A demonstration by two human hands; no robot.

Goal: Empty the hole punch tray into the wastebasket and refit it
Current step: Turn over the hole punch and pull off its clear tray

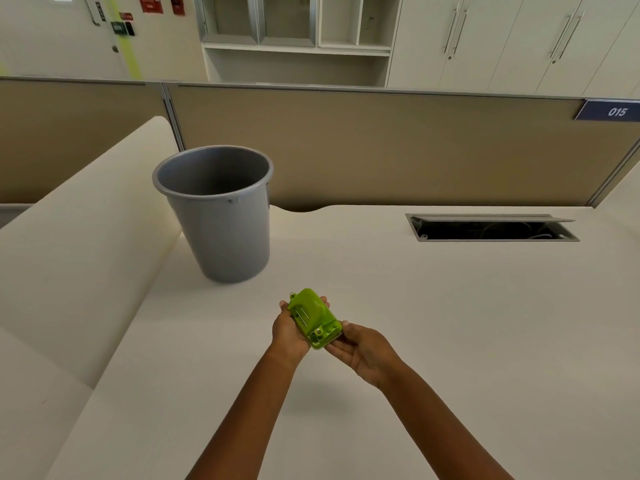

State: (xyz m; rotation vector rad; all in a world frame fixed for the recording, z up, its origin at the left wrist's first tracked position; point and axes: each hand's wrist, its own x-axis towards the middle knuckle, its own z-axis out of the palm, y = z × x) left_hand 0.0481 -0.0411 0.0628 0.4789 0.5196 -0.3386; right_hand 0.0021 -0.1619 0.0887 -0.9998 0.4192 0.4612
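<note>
Cupping hole punch (314, 322), underside hidden

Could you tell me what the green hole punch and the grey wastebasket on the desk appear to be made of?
The hole punch, held in both hands, looks like glossy moulded plastic: bright lime green with soft highlights; small pale glints near its ends may be metal parts. The wastebasket looks like matt grey plastic, going by its even colour, rolled rim and smooth tapered wall, though painted metal cannot be ruled out.
</note>
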